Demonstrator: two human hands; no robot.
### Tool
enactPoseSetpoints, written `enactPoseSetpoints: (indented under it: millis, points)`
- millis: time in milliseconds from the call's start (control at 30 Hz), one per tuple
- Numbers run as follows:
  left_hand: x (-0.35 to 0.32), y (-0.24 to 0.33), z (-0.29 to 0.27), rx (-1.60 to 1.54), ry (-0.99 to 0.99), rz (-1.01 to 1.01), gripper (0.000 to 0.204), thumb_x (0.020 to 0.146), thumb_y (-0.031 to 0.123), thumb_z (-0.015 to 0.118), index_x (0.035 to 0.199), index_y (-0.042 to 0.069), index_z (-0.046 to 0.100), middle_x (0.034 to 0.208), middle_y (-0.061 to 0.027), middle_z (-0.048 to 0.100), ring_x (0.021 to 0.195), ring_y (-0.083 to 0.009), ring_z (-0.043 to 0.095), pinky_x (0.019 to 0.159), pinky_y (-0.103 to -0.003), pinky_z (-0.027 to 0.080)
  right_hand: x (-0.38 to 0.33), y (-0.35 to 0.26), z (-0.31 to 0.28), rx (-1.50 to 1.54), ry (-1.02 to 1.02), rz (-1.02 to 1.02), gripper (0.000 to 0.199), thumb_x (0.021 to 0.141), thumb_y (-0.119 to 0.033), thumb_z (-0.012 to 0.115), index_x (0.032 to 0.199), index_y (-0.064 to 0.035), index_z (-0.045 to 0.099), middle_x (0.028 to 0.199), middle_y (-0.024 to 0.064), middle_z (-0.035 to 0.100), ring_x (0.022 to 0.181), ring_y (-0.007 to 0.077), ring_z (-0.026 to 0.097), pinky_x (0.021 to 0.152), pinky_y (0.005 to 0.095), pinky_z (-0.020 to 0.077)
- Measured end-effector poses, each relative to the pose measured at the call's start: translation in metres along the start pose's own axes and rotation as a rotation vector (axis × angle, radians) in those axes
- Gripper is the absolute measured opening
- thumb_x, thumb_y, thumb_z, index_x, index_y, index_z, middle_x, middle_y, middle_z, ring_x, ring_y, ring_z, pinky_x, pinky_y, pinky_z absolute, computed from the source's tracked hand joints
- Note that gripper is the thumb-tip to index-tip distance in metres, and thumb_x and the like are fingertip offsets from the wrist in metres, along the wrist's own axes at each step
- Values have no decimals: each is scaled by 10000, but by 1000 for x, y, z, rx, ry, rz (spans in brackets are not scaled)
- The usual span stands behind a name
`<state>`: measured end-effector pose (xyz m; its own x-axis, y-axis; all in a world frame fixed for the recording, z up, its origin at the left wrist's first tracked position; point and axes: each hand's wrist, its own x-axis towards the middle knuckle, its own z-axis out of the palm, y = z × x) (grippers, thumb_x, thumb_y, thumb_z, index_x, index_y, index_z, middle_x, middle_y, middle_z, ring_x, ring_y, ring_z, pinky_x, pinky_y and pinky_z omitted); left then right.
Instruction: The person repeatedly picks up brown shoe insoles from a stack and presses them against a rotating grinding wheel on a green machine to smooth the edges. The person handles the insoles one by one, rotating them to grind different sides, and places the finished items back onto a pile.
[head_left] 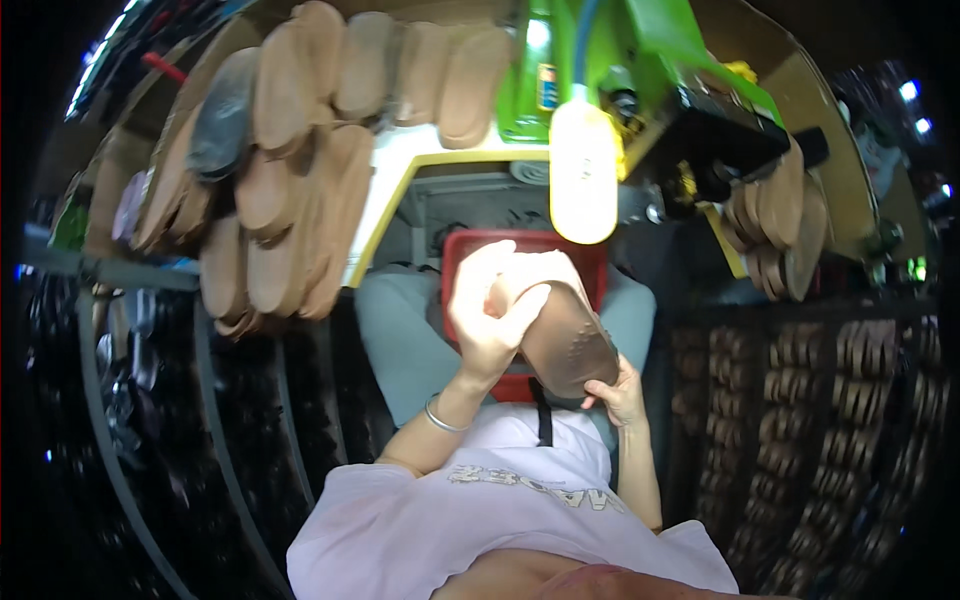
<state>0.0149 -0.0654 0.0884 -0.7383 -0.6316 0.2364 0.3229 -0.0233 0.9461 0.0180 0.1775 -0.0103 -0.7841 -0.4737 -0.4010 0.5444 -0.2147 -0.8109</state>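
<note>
We grip the brown shoe sole (560, 335) slantwise, left hand (487, 318) clasping its upper end, right hand (620, 393) pinching the lower.

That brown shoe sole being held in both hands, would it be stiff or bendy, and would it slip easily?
The brown sole looks thin and flat, so probably light and somewhat bendy. The left hand wraps its upper end while the right hand props the lower edge. Its face shows a fine dotted texture, so it likely grips rather than slips.
</note>
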Motion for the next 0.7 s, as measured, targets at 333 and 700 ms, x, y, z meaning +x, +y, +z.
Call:
enactPoseSetpoints:
  millis: [333, 700]
  points:
    - [32, -34, 53, 216, -488, -35, 243, 844, 81, 631, 1048, -49, 650, 998, -112, 669, 899, -166, 609, 822, -281, 476, -27, 24, 19, -13, 10, 165, 333, 738, -8, 760, 1037, 57, 629, 958, 124, 677, 806, 183, 659, 684, 294, 566]
    - [16, -43, 34, -122, -290, -282, 134, 830, 49, 643, 909, -59, 644, 842, -51, 625, 783, -97, 556, 715, -241, 449, -62, -37, -28, -290, 288, -242, 579, 654, -95, 788, 1161, 78, 569, 1080, 108, 640, 986, 175, 604, 883, 310, 476]
